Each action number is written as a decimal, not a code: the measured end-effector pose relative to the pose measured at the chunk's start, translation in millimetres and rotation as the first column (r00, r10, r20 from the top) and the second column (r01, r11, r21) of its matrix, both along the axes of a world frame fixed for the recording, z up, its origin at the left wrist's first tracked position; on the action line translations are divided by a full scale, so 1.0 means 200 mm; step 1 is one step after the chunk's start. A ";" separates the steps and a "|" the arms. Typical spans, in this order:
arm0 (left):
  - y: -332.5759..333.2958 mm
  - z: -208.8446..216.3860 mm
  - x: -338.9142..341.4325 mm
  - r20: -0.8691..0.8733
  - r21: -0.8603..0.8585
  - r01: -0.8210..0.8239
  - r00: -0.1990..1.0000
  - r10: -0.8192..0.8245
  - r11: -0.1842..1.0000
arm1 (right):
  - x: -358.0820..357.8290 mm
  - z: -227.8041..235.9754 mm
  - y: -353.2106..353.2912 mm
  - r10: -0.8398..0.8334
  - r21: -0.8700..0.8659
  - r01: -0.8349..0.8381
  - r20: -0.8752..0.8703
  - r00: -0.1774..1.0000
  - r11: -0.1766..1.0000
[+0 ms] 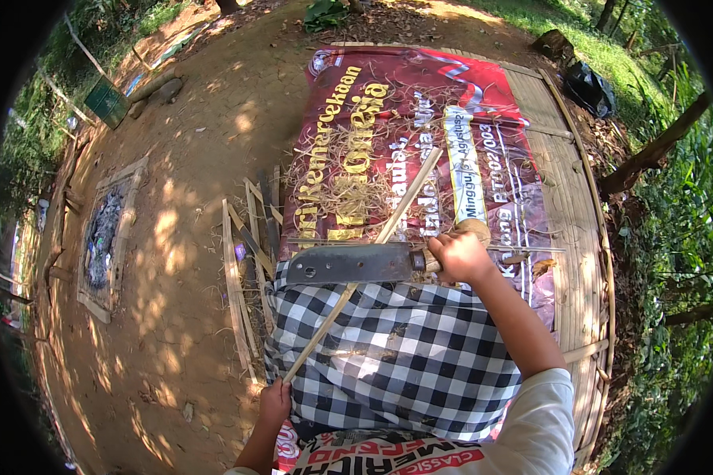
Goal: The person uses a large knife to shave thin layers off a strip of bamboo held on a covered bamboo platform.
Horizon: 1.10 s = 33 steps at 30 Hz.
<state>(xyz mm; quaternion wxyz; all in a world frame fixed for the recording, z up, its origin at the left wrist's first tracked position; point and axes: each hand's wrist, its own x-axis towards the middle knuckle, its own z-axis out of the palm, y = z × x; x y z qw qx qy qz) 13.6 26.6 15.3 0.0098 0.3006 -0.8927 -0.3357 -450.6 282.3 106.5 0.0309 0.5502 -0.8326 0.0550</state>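
Note:
My right hand is wrapped round the wooden handle of a cleaver-like machete, whose broad dark blade points left. Under the blade runs a long thin strip of split bamboo, slanting from lower left to upper right. My left hand is closed on the strip's near end. Where blade and strip cross, the blade covers part of the strip; I cannot tell whether they touch. A black-and-white checked cloth lies over my lap. Curly pale shavings are scattered beyond the blade.
A dark red printed banner covers much of a bamboo platform. Several bamboo strips lie beside it on the left. A framed ash pit sits in the dirt ground. A black plastic bag lies beyond the platform's right edge.

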 end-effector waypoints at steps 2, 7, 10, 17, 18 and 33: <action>0.00 0.03 -0.03 0.010 -0.019 0.014 1.000 -0.014 1.000 | -0.08 -0.05 0.06 -0.002 -0.076 -0.002 -0.059 0.998 0.997; 0.00 0.09 -0.04 0.000 -0.067 0.046 0.999 -0.046 0.997 | -0.12 -0.05 0.15 -0.020 -0.055 0.015 -0.103 0.994 0.998; 0.00 0.10 -0.07 -0.010 -0.092 0.052 0.999 -0.053 0.994 | -0.16 -0.06 0.18 -0.009 -0.089 -0.002 -0.122 0.992 0.996; 0.00 0.10 -0.05 -0.010 -0.113 0.063 0.998 -0.064 0.992 | -0.19 -0.06 0.22 -0.024 -0.073 0.015 -0.130 0.991 0.997; 0.00 0.10 -0.06 -0.007 -0.114 0.059 0.998 -0.060 0.992 | -0.18 -0.05 0.22 -0.030 -0.083 0.019 -0.138 0.990 0.996; 0.01 0.09 -0.01 0.014 -0.129 0.017 1.000 -0.015 0.992 | -0.13 -0.12 0.06 -0.034 -0.153 0.012 -0.145 0.989 0.988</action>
